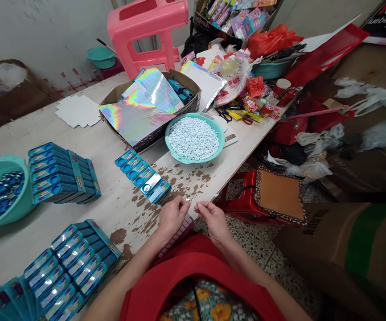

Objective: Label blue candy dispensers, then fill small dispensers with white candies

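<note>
Near the table's front edge, my left hand [174,217] has its fingertips pinched together; a tiny pale bit may show at the tips, too small to name. My right hand [215,221] is a short gap to the right, thumb and forefinger also pinched, their contents unclear. Under my left wrist lies a purple sheet with white rectangular labels [182,229], partly covered by the hand and arm. Just beyond my left hand is a row of several flat blue packs [142,174] with round windows. A teal bowl [173,154] full of small white candies stands farther back.
At left are stacked blue packs [62,174], more packs [71,263] and a teal basin [29,196] of blue-silver pieces. A cardboard box [151,141] with shiny sheets, a pink stool [146,26] and clutter stand behind. A red stool [243,196] is right of the table.
</note>
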The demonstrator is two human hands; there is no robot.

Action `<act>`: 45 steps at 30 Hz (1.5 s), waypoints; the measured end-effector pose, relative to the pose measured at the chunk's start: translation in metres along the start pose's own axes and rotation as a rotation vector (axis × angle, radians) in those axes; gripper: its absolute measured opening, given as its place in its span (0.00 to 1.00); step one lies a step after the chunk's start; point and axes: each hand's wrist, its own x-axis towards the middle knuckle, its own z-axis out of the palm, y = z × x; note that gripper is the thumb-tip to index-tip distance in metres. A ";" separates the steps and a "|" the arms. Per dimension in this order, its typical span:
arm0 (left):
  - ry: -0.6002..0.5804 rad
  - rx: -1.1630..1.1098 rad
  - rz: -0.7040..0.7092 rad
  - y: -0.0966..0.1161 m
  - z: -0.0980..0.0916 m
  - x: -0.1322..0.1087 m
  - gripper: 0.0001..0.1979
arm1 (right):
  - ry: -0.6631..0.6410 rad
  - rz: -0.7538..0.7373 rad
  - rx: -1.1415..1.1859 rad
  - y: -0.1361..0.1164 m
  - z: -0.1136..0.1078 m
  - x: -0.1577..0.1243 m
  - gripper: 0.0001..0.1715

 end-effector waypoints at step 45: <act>-0.078 -0.254 -0.367 -0.129 -0.044 -0.067 0.29 | 0.333 0.287 -0.894 0.103 -0.183 0.082 0.15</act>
